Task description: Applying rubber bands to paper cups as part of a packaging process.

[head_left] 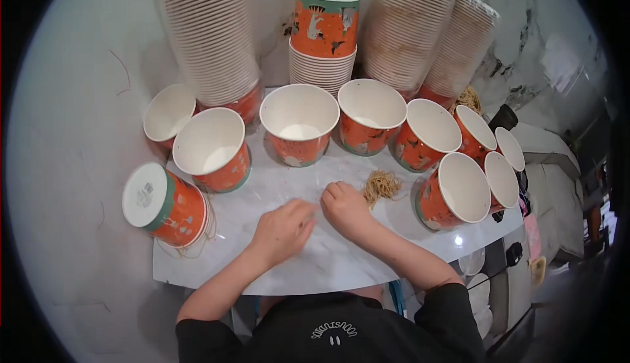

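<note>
Our left hand (283, 230) and right hand (346, 211) sit close, fingers (333, 191) curled; we can't tell if they're gripping anything. Tan string bundle (380, 187) on desk (315, 272), just beside our right hand. Open orange cups (300, 150) arc beyond, taller cup stacks (211, 42) behind.

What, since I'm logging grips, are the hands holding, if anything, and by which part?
The left hand and right hand are curled; any hold cannot be told.

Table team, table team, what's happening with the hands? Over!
Left hand half-curled, hold unclear. Right hand curled opposite, hold unclear too. Tan bundle just right of it. Open cups curve around ahead, none between hands.
</note>
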{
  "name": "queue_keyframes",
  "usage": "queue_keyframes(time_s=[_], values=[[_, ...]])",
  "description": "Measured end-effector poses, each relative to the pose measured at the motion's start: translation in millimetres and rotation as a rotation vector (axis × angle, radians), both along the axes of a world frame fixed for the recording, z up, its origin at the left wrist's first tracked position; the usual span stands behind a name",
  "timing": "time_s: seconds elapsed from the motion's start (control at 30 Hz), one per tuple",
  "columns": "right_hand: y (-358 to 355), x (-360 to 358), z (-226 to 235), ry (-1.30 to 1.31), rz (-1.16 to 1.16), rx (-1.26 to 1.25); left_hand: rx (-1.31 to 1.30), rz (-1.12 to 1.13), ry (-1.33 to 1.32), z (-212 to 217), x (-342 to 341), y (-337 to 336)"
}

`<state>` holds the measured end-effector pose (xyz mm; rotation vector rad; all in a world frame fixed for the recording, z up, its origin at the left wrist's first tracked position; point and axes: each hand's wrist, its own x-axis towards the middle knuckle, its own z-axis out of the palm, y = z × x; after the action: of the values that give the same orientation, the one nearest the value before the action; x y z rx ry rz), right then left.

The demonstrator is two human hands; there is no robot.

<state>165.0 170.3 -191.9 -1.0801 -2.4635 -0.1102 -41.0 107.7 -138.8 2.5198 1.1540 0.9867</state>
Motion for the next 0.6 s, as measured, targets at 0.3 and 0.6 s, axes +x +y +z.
queue_keyframes(time_s=[0.3,0.6], values=[[-7.5,-26.8,59.9,0.484,0.094,-0.424,-0.231,0.114,-0.391,-1.9,-6.6,24.6],[-12.5,-34.4,27.5,0.832,0.215,-1.04,-0.046,0.071,-0.366,-5.8,-31.2,23.5]])
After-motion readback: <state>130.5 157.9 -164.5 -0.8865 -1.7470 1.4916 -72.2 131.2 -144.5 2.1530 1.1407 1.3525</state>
